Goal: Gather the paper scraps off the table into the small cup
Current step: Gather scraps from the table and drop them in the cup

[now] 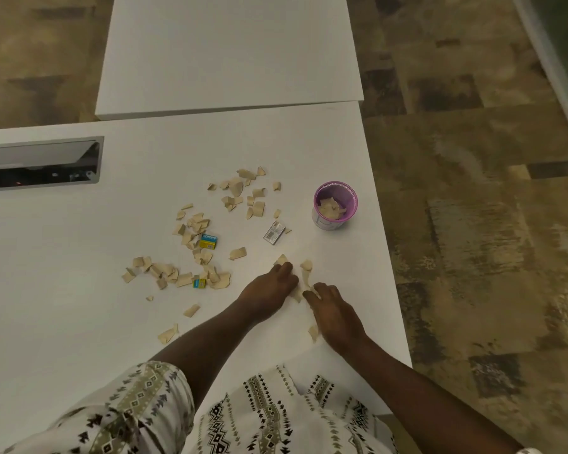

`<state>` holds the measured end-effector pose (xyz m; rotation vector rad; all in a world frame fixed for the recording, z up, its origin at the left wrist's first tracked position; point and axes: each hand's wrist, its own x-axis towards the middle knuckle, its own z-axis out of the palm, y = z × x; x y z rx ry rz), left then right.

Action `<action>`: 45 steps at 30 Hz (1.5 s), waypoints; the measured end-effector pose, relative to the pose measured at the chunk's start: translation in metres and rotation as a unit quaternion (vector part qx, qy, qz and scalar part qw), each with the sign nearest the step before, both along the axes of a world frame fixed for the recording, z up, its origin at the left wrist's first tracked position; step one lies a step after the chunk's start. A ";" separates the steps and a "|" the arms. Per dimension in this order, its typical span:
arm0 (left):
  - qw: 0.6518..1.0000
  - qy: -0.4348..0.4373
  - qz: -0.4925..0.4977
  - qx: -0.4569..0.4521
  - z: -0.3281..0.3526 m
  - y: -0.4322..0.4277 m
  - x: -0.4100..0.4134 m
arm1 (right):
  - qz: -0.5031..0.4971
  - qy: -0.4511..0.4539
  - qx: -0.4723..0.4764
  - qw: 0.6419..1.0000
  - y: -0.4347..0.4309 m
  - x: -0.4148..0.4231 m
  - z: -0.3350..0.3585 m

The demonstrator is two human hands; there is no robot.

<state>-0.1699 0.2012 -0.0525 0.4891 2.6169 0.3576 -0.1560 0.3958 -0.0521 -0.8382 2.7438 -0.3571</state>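
Patterned sleeves (pixel 151 404) lean over a white counter (pixel 79 306) above mottled brown carpet (pixel 473 224). Both hands lie flat, fingers loosely spread, raking tan paper scraps (pixel 304 280) between them: left hand (pixel 269 286), right hand (pixel 333 309). One purple cup (pixel 335 204), partly filled, stands at one o'clock from them. More scraps (pixel 194 231) scatter toward ten o'clock, among three small boxes (pixel 208 241).

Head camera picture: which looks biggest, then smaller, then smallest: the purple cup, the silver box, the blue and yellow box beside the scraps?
1. Purple cup, clearly largest.
2. Silver box.
3. Blue and yellow box, about the silver box's size; they look too alike to rank for sure.
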 end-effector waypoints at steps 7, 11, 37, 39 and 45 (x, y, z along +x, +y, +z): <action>0.986 0.020 0.152 0.062 0.003 -0.004 -0.004 | -0.133 -0.090 -0.127 0.979 -0.003 -0.030 0.011; 0.946 0.039 0.289 0.146 0.013 -0.003 -0.014 | -0.212 -0.141 -0.214 0.943 -0.009 -0.049 0.022; 0.827 0.044 0.475 0.299 0.099 0.051 -0.152 | -0.405 -0.341 -0.287 0.799 -0.012 -0.206 0.098; 0.837 0.027 0.470 0.278 0.098 0.053 -0.155 | -0.407 -0.342 -0.272 0.802 -0.015 -0.211 0.101; 0.846 0.021 0.453 0.279 0.099 0.050 -0.152 | -0.397 -0.322 -0.218 0.831 -0.020 -0.215 0.105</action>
